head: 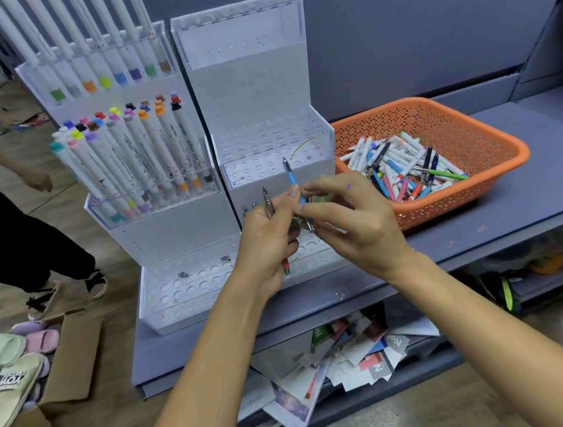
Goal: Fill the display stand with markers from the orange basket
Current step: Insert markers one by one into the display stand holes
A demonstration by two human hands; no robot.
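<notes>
On the grey shelf (529, 196) stands the white stand (254, 88), with the basket (453, 117) just to its right holding a heap of markers (403, 167). In front of the stand, the left hand (268, 238) curls round several pens (268, 205), and the right hand (349, 217) pinches a blue pen (292, 178) upright.

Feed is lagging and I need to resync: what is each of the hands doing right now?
Left hand: grips a grey pen.
Right hand: pinches a blue pen.
</notes>
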